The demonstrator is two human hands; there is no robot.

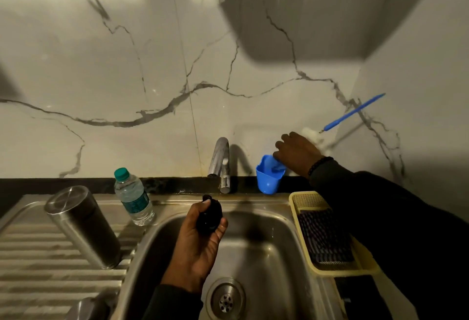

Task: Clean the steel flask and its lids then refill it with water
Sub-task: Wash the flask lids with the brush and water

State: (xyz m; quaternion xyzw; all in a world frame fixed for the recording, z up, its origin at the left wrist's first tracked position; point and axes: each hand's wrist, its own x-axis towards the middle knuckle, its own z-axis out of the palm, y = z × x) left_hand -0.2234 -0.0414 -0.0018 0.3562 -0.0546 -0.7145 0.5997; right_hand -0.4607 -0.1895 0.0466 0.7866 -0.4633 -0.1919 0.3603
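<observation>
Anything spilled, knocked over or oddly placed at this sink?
Nothing stands out. The steel flask and water bottle stand upright on the drainboard, and the left hand holds a black lid over the sink.

A yellow tray [300, 199] with a dark scrubber [324, 237] sits right of the sink; a blue cup [267, 180] stands behind.

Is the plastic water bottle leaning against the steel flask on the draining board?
Apart. The head view shows a plain strip of bare steel draining board between the water bottle and the steel flask; both stand separately.
</observation>
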